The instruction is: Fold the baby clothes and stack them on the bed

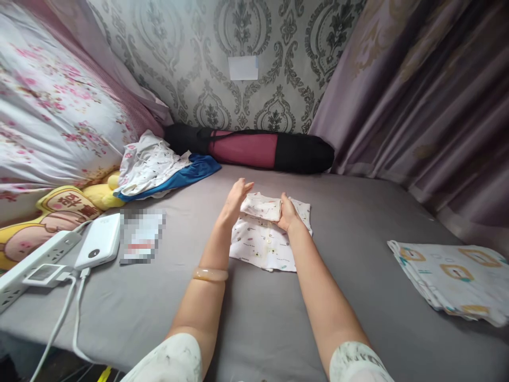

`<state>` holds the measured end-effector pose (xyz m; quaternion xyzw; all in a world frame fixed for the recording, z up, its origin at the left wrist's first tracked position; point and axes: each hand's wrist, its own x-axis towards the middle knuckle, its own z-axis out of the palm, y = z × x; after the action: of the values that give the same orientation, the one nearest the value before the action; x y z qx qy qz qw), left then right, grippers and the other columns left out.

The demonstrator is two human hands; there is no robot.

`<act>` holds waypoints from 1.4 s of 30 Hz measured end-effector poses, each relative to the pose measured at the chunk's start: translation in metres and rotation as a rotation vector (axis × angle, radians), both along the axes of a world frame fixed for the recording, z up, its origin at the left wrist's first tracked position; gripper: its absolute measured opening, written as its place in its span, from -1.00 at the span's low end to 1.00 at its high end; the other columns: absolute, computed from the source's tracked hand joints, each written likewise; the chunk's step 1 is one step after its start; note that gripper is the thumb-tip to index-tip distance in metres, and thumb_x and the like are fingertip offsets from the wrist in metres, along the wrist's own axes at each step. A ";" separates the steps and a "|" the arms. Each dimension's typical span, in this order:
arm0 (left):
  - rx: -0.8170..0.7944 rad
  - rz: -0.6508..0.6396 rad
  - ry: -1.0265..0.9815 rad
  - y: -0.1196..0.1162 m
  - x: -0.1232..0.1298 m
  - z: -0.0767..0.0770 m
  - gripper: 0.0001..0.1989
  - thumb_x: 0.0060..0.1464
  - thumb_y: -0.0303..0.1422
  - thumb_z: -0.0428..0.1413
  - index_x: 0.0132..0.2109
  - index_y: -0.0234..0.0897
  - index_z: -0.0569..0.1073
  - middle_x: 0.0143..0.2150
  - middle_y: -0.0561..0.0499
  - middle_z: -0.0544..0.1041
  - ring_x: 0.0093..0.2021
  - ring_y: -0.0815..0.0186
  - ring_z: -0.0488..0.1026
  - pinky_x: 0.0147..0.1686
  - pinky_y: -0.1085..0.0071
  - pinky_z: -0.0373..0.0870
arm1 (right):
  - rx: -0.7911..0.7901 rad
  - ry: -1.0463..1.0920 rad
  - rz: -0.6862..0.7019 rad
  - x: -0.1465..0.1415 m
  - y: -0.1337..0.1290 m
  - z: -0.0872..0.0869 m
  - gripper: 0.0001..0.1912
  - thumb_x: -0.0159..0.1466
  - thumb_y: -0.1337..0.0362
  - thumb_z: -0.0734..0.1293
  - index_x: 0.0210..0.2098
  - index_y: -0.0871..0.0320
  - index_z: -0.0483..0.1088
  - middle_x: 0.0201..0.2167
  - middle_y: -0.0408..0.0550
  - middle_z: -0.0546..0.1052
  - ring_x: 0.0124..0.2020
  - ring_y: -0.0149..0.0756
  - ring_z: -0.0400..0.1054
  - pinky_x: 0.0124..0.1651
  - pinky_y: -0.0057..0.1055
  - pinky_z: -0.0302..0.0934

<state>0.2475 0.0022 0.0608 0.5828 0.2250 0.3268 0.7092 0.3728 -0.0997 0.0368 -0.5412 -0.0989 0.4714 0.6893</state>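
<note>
A small white patterned garment (pixel 264 245) lies on the grey sheet in the middle, with its upper part folded into a narrow bundle (pixel 261 207). At the bundle's left end is my left hand (pixel 237 197), upright, its fingers stretched out and the palm turned inward. My right hand (pixel 288 213) grips the bundle's right end, thumb on top and the other fingers mostly hidden behind the cloth. Part of the garment shows beyond my right hand.
Folded patterned cloth (pixel 457 276) lies at the right. Left are a power strip (pixel 40 262), a white power bank (pixel 99 241) with cables, a yellow plush (pixel 71 207) and piled clothes (pixel 153 164). A black and red long bag (pixel 246 149) lies along the wall.
</note>
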 end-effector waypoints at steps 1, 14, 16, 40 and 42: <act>0.011 0.047 0.033 0.006 -0.004 -0.003 -0.48 0.29 -0.02 -0.12 0.22 -0.27 0.22 0.22 -0.24 0.41 0.26 0.18 0.32 0.26 0.17 0.15 | -0.007 0.015 -0.005 0.000 0.001 -0.003 -0.48 0.42 -0.03 -0.04 -0.17 0.18 0.38 -0.40 0.07 0.56 -0.25 -0.10 0.51 -0.20 -0.13 0.42; 0.708 -0.058 0.734 0.015 -0.005 -0.048 -0.32 0.09 -0.49 -0.07 0.38 -0.28 0.08 0.34 -0.14 0.27 0.34 0.14 0.19 0.29 0.17 0.10 | -0.336 -0.856 -0.120 0.015 -0.007 -0.015 -0.33 0.05 0.50 0.16 0.18 0.27 0.30 0.12 0.08 0.46 0.14 -0.23 0.33 0.18 -0.33 0.19; 0.773 -0.091 0.819 0.013 -0.005 -0.049 -0.30 0.11 -0.49 -0.08 0.41 -0.30 0.01 0.39 -0.15 0.18 0.40 0.11 0.06 0.32 0.10 0.01 | -0.428 -0.983 -0.102 0.016 -0.011 -0.013 -0.30 0.07 0.50 0.15 0.23 0.26 0.26 0.18 0.08 0.41 0.20 -0.23 0.28 0.24 -0.32 0.13; 1.079 -0.111 0.822 -0.016 0.023 -0.051 -0.46 0.24 -0.46 -0.19 0.35 -0.42 0.13 0.42 -0.22 0.10 0.43 0.10 -0.04 0.37 0.07 -0.12 | -0.723 -1.619 0.338 -0.031 -0.010 -0.011 -0.42 0.39 0.27 0.01 0.39 0.18 0.01 0.45 -0.02 -0.08 0.45 -0.10 -0.36 0.39 0.04 -0.48; 1.063 -0.127 0.876 -0.013 0.020 -0.056 -0.47 0.28 -0.41 -0.20 0.35 -0.42 0.12 0.41 -0.23 0.11 0.43 0.08 -0.03 0.37 0.06 -0.13 | -0.723 -1.597 0.360 -0.034 -0.009 -0.017 -0.42 0.41 0.22 -0.04 0.39 0.15 0.01 0.44 -0.06 -0.06 0.45 -0.13 -0.34 0.40 0.01 -0.47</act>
<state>0.2677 -0.0109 0.0047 0.9416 0.2654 0.0852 0.1890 0.3390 -0.1090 0.0195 -0.8685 -0.4780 0.0574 0.1177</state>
